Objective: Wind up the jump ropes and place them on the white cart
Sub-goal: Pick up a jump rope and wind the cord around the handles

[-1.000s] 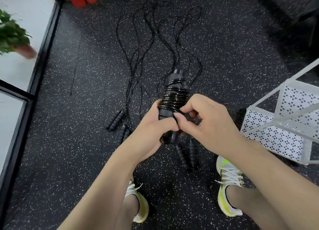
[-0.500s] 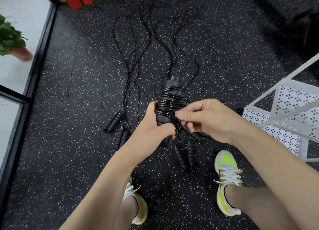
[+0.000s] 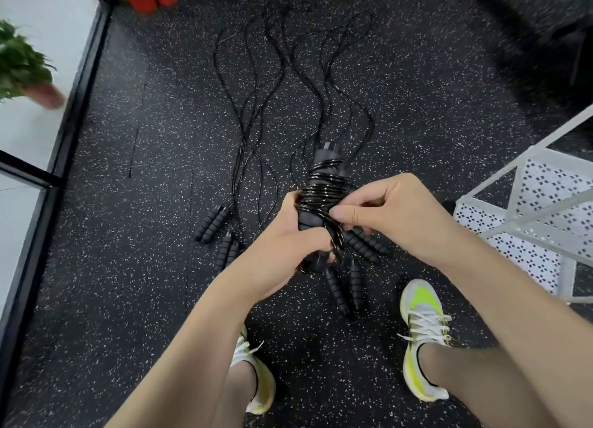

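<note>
Left hand (image 3: 282,251) grips the wound jump rope (image 3: 322,196) at frame centre, fingers curled behind the handles, hidden. Right hand (image 3: 394,215) pinches the cord's loose end; fingertips partly hidden by coils. Loose ropes (image 3: 253,132) trail toward 12 o'clock on the floor, far ends blurred. White cart (image 3: 529,222) at 3 o'clock, cut off.

Left hand (image 3: 282,251) grips the paired handles of the wound jump rope (image 3: 322,196), cord coiled tightly around their middle. Right hand (image 3: 394,215) pinches a loop of that cord just below the coils. More jump ropes (image 3: 256,113) lie uncoiled on the speckled black floor (image 3: 160,299), handle pairs (image 3: 213,223) nearest the feet. White cart (image 3: 545,222) stands at right, near the right shoe (image 3: 423,334). Potted plant (image 3: 22,71) at far left.
</note>
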A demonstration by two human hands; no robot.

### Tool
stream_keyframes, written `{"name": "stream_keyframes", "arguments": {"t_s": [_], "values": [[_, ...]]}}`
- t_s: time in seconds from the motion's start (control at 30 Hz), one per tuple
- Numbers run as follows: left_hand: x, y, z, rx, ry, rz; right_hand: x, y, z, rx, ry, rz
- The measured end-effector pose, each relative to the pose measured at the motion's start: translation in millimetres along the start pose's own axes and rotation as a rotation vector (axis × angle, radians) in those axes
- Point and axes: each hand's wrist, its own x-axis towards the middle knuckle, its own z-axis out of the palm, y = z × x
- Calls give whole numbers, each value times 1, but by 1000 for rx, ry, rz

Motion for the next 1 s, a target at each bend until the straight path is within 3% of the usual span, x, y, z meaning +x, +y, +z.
{"name": "stream_keyframes", "arguments": {"t_s": [0.3,0.43,0.63,1.0], "values": [[0,5,-3,-80,-5,-21,-5,-2,5,36,-21,-82],[0,8,4,-169,99,-3,-4,-1,10,-134,18,-154],[0,11,1,-159,113,20,0,5,12,-113,-10,-201],[-3,9,10,-219,29,9,-8,5,15,-476,311,-553]]}}
